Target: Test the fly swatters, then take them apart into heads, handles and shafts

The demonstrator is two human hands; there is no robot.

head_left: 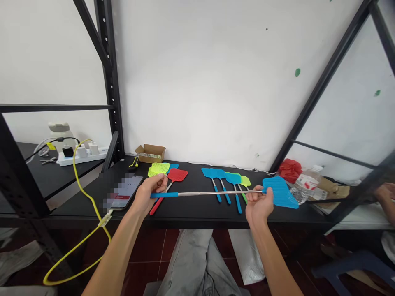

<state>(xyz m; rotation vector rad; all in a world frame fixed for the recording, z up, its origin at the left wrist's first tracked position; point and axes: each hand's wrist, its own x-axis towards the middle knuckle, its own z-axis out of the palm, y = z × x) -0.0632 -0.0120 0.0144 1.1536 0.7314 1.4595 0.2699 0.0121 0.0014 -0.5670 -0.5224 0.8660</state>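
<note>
Stretched between my hands above the black shelf (pixel 185 211) is a blue fly swatter (pixel 279 192) with a long, extended metal rod. My left hand (pixel 153 187) is closed round its blue handle. At the other end, my right hand (pixel 260 202) grips the rod where it meets the blue paddle. Behind my left hand lie a red fly swatter (pixel 177 174), yellow-green fly swatters (pixel 160 167) and part of a blue one. Farther right, several short blue fly swatters (pixel 233 178) and a green fly swatter (pixel 245 181) lie in a row, their handles towards me.
A phone (pixel 126 191) with a yellow cable (pixel 80 185) lies at left. Behind are an opened small cardboard box (pixel 150 153) and a black-yellow tool (pixel 133 163). Right stand a plastic bottle (pixel 308 181) and a red bag (pixel 290 170). Another person's hand (pixel 385 191) shows at the right edge.
</note>
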